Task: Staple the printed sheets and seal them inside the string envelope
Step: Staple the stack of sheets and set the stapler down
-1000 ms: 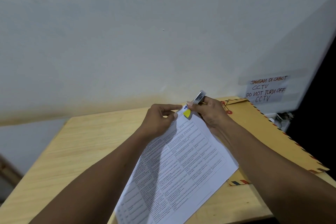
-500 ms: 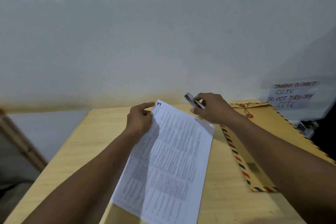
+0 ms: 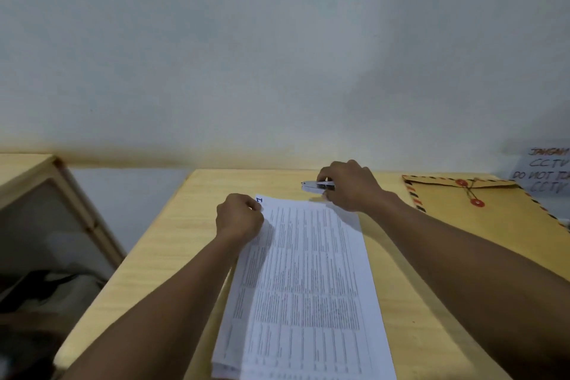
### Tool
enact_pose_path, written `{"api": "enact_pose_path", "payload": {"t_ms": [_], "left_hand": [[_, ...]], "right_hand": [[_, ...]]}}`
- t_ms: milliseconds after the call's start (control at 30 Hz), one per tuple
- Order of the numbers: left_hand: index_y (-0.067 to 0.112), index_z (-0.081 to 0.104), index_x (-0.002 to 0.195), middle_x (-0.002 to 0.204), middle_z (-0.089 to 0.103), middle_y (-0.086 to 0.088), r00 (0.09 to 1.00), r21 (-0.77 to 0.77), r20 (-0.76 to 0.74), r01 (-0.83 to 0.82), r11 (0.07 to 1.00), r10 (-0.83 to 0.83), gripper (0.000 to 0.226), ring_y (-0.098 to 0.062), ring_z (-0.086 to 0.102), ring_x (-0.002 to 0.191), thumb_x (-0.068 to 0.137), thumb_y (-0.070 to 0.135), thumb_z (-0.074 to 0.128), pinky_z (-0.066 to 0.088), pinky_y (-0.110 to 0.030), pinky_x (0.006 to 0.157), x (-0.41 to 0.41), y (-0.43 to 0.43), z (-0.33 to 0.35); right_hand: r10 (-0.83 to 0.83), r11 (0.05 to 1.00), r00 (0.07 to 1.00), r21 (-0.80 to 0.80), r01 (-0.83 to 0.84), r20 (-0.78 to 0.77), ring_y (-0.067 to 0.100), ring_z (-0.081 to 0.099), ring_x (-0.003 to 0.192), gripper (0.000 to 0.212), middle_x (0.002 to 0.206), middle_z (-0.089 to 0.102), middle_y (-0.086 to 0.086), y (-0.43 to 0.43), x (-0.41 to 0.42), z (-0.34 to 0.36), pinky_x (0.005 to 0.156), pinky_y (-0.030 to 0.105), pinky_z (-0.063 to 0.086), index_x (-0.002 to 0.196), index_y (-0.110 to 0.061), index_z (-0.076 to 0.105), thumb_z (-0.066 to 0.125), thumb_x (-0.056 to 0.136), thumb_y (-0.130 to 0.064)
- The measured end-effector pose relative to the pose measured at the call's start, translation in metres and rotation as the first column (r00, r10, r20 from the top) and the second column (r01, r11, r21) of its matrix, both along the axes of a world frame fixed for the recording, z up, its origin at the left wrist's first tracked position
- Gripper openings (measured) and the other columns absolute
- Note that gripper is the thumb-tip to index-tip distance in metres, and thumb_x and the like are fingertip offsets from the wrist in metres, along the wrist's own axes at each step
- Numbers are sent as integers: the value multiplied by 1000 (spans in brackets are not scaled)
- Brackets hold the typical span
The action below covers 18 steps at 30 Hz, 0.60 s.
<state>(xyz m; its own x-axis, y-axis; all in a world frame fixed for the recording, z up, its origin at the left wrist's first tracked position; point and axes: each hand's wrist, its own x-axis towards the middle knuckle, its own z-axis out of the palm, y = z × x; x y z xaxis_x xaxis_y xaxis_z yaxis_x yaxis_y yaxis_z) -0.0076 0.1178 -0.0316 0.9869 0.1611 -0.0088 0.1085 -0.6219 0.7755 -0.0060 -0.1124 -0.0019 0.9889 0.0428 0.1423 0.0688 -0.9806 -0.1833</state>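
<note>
Left hand [image 3: 239,220]: gripped the top corner of the sheets [image 3: 308,271], flat on the worktop [image 3: 172,241].
Right hand [image 3: 351,187]: held the stapler [image 3: 316,185] just beyond them.
Stapling: could not tell.
Envelope [image 3: 493,219]: tied shut; filling and sealing remained.

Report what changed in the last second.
The right hand drew the stapler off the top corner of the printed sheets and lowered it towards the table beyond them, still gripping it. The sheets dropped flat. The left hand still pinches their corner; the string envelope stays put.
</note>
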Motion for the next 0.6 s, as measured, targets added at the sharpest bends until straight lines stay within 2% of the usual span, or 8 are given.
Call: {"api": "enact_pose_path", "payload": {"t_ms": [100, 200, 367, 500, 600], "left_hand": [[16, 77, 98, 100, 74, -8, 999, 50, 19, 48, 998, -49, 30, -23, 65, 81, 86, 4, 52, 49, -28, 70, -3, -6, -4], [19, 76, 102, 101, 70, -3, 994, 127, 25, 102, 987, -106, 25, -27, 68, 91, 88, 10, 57, 48, -27, 73, -5, -11, -6], [21, 72, 99, 117, 64, -2, 983, 291, 83, 132, 948, -162, 15, -25, 62, 108, 93, 21, 58, 43, -29, 77, -4, -14, -14], [22, 69, 107, 120, 58, -3, 980, 339, 76, 149, 929, -184, 18, -27, 60, 110, 94, 20, 56, 44, -32, 78, -2, -13, -18], [23, 68, 114, 124, 56, -4, 985, 398, 68, 119, 910, -159, 24, -29, 57, 115, 95, 25, 53, 45, -36, 82, 0, -11, -16]], "right_hand": [[-14, 1000, 999, -22, 14, -32, 29, 48, 117, 29, 121, 62, -4, 7, 16, -11, 88, 38, 36, 115, -33, 66, 62, 88, -23], [-33, 999, 998, -14, 33, -44, 28, 49, 118, 24, 118, 64, -6, 15, 30, -21, 89, 39, 36, 110, -33, 68, 67, 87, -26], [-64, 995, 990, 63, 72, -124, 24, 43, 124, 34, 128, 61, -9, 16, 42, -32, 87, 36, 24, 124, -39, 64, 64, 91, -34], [-65, 992, 983, 94, 82, -170, 24, 39, 133, 44, 139, 55, -8, 13, 38, -30, 101, 43, 29, 135, -37, 55, 59, 92, -42], [-81, 987, 988, 127, 97, -131, 25, 39, 133, 47, 140, 52, -4, 5, 22, -24, 102, 46, 30, 137, -36, 52, 58, 92, -46]]}}
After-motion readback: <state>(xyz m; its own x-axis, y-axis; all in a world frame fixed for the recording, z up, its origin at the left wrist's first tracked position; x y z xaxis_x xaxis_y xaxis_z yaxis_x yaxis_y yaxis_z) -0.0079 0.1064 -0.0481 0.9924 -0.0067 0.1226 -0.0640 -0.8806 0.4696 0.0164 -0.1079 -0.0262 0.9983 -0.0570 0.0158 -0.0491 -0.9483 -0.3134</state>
